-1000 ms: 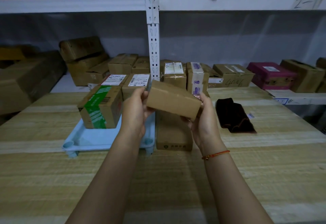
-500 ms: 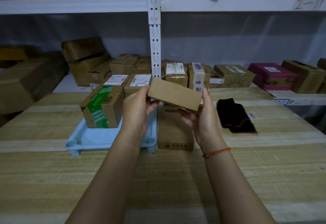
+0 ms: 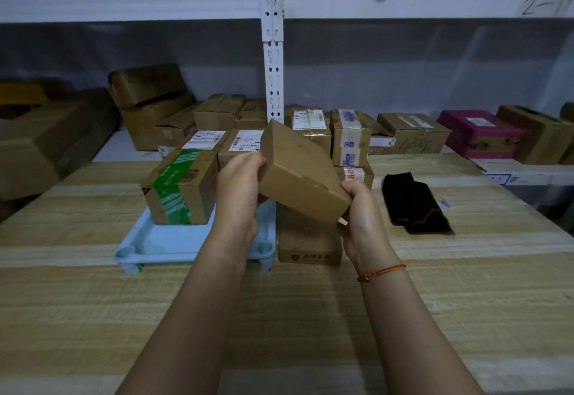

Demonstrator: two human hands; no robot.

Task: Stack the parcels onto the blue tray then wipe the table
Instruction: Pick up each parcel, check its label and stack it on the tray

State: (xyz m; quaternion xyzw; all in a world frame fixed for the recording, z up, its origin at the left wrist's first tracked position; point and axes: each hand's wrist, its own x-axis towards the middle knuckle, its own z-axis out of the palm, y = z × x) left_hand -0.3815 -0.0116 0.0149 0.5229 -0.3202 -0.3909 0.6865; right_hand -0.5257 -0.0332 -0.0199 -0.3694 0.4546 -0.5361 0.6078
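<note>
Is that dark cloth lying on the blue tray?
No, the dark cloth lies on the bare wooden table, well to the right of the blue tray.

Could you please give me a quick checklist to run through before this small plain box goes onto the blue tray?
1. Both hands hold the small plain box, left hand, right hand: ok.
2. Box level for setting down: not ok, tilted.
3. Bare floor on the blue tray: ok, near side free.
4. Green-taped parcel sits fully on the tray: ok.
5. Dark cloth within reach for wiping: ok.
</note>
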